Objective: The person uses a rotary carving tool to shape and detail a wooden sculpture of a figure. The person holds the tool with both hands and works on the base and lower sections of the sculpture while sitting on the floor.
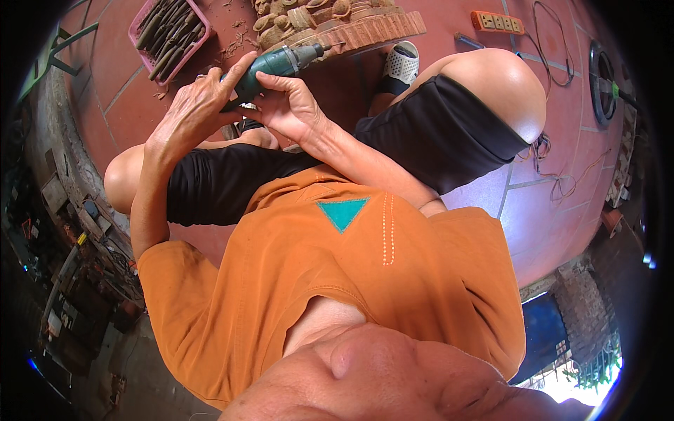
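A green power drill [275, 71] with a grey front end and a thin bit is held between my two hands. My left hand [200, 105] wraps round its rear part, with the index finger stretched along the body. My right hand [293, 107] grips the drill from the other side, its thumb lying on the green housing. Some right fingers are hidden beneath the tool. The bit points right, close to the near edge of a carved wooden piece [372, 36]; whether it touches the wood I cannot tell.
A pink basket [204, 35] of chisel-like tools stands at the far left, with wood shavings [235, 48] beside it. At the far right lie an orange power strip [497, 23] and a loose cable [567, 63]. My bent legs flank the work, near a white sandal [401, 67].
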`<state>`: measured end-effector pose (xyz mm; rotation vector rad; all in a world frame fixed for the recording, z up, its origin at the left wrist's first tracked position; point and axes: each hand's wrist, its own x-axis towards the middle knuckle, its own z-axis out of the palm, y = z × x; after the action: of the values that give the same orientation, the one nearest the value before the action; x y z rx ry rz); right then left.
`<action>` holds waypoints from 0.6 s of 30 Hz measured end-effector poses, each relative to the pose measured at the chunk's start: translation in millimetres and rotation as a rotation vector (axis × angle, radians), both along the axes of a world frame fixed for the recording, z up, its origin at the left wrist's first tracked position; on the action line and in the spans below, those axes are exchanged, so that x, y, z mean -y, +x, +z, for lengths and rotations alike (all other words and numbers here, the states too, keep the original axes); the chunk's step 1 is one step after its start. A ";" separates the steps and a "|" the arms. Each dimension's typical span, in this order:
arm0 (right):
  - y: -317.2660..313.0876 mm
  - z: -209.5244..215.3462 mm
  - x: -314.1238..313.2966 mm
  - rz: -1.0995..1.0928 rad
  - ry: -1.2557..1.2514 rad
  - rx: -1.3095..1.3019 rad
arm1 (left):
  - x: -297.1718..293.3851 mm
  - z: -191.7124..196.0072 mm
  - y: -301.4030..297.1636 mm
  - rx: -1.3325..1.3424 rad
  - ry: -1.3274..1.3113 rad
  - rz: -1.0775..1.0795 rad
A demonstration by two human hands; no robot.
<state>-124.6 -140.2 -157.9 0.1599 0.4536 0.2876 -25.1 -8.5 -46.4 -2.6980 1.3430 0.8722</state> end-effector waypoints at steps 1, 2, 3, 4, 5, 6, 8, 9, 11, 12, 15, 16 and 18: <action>0.1 0.1 0.0 -0.001 0.000 0.002 | 0.6 0.6 0.4 -0.007 0.010 0.001; 0.3 0.1 -0.1 -0.002 0.000 0.004 | 0.8 0.8 0.7 -0.014 0.020 0.002; 0.4 0.1 0.0 -0.004 -0.001 0.006 | 0.8 0.7 0.9 -0.015 0.015 0.002; 0.6 -0.1 0.0 -0.005 0.000 0.005 | 0.5 0.4 1.1 -0.016 0.009 0.002; 0.9 -0.4 -0.1 -0.007 0.000 0.005 | 0.3 0.1 1.3 -0.016 0.004 0.002; 1.1 -0.2 -0.1 -0.008 0.001 0.004 | 0.0 -0.2 1.2 -0.016 0.003 0.003; 1.1 1.3 0.9 -0.006 -0.001 0.008 | -0.3 -0.5 1.1 -0.015 0.002 0.006; 1.1 2.0 1.2 -0.004 -0.002 0.010 | -0.3 -0.5 1.0 -0.011 0.004 0.007; 1.8 2.3 0.3 -0.008 -0.015 0.013 | -0.2 -0.5 0.7 -0.002 0.009 0.007; 2.0 2.4 0.0 -0.011 -0.022 0.014 | -0.1 -0.1 0.8 0.000 0.009 0.005; 2.3 2.7 0.2 -0.009 -0.021 0.008 | -0.1 0.6 1.1 0.005 0.004 0.001; 2.3 2.5 0.1 -0.007 -0.022 0.005 | -0.7 0.0 1.3 0.005 0.000 0.000; 2.3 1.6 -0.3 -0.004 -0.024 -0.001 | -0.8 0.1 1.3 0.005 -0.001 0.000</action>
<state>-122.3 -139.9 -156.3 0.1376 0.4574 0.2781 -23.8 -7.7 -46.3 -2.6994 1.3425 0.8643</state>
